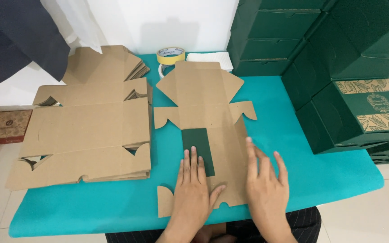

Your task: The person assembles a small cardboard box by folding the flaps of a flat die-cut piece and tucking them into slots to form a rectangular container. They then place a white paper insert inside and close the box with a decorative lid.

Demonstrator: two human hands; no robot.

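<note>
I'm watching from the head cam. The flat cardboard blank (203, 112) lies unfolded on the teal tabletop (293, 153), and I take it as my landmark for everything else. A dark green rectangular patch (197, 146) sits on the blank's lower middle panel. My left hand (193, 189) lies flat on the blank w/ fingertips over the patch's lower end, fingers together, thumb splayed right; that grip is spread and pressing, not pinching anything. My right hand (266, 184) lies flat at the blank's right edge, fingers loosely spread, half on cardboard, half on tabletop; it holds nothing.

Step in hand, as I judge it: smoothing the green patch down onto the panel while the right hand steadies the blank. The next move prob. calls for even pressure along the patch's full length, keeping it square to the panel edges.

Left of the blank lies a stack of unfolded blanks (86, 130), close beside it. Just beyond the blank's far edge are a tape roll (170, 55) and a white folded cloth (210, 58). Right of the blank, well apart, is a pile of assembled green boxes (338, 67), some w/ tan leaf-pattern bands. Behind: a white wall, dark fabric hanging at far left. Pale tiled floor shows below the tabletop, w/ brown printed cartons (5, 127) far left.
</note>
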